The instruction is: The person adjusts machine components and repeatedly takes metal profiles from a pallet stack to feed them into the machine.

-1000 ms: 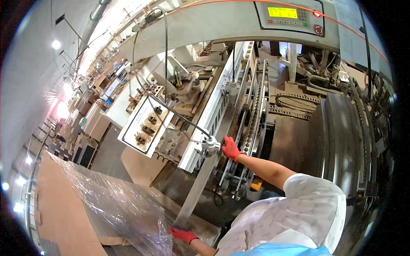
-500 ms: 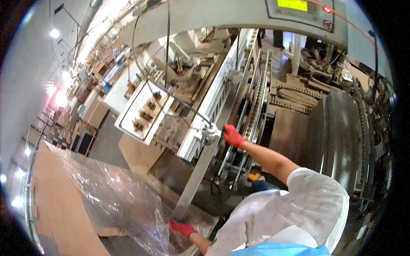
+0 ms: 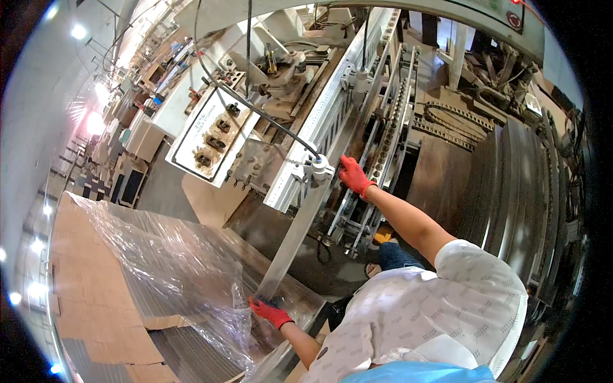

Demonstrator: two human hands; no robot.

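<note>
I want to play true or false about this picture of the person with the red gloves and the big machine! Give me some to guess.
1. Both hands wear red gloves. True: the left hand and the right hand are both in red gloves.
2. The right hand is down on the clear plastic wrap. False: it is up at the machine frame.
3. The left hand is at the lower end of a long grey strip. True.
4. The clear plastic wrap lies over flat brown cardboard. True.
5. The person's sleeve is black. False: it is white with a small pattern.
</note>
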